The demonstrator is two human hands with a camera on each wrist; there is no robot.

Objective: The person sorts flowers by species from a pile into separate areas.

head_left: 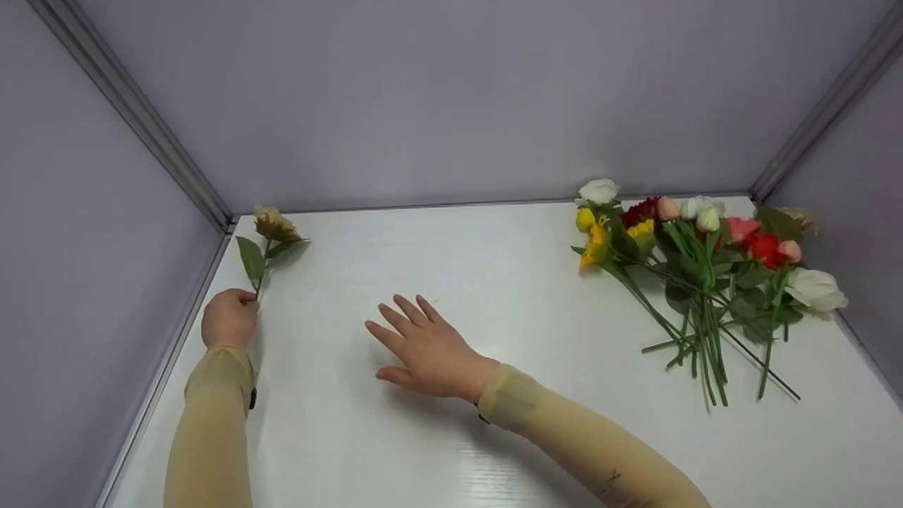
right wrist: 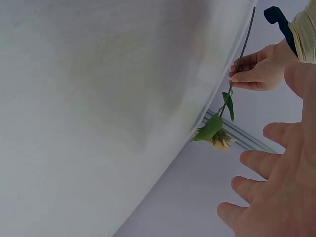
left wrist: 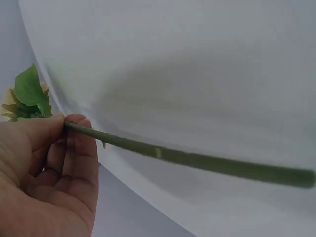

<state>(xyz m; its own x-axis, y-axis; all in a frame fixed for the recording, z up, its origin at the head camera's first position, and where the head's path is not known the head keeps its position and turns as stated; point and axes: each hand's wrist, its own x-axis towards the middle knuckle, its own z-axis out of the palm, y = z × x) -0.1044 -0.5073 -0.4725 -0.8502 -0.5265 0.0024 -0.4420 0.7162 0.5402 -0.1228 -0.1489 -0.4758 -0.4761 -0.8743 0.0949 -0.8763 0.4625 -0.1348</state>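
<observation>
My left hand (head_left: 230,319) pinches the green stem (left wrist: 197,160) of an artificial flower with a beige bloom (head_left: 276,224) between thumb and fingers, at the left side of the white table. The bloom points toward the back wall, and two green leaves (head_left: 251,261) sit below it. In the left wrist view the lower stem sticks out past the fingertips. My right hand (head_left: 434,356) is over the middle of the table, fingers spread and holding nothing. The right wrist view shows its fingers (right wrist: 259,163) apart, with the left hand and its flower beyond.
A loose pile of artificial flowers (head_left: 705,275) lies at the right of the table (head_left: 437,466), with white, yellow, red and pink blooms and crossing stems. Grey panels (head_left: 451,99) with metal corner posts enclose the back and sides.
</observation>
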